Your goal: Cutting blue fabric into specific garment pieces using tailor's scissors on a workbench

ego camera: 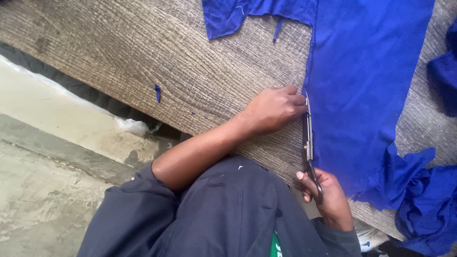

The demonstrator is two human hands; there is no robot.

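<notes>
A large piece of bright blue cloth (362, 85) lies flat on a grey wood-grain table (157, 57). My right hand (328, 197) grips the handles of metal scissors (309, 138), whose blades point away from me along the cloth's left edge. My left hand (276, 108) rests on the table with its fingertips curled against that same edge, right beside the blade tips. My dark sleeve and torso fill the lower middle of the view.
More blue cloth lies bunched at the lower right (423, 200), at the right edge (445, 71) and at the top (228, 16). A small blue scrap (157, 92) sits on the table. Concrete floor (52, 181) lies to the left, past the table's edge.
</notes>
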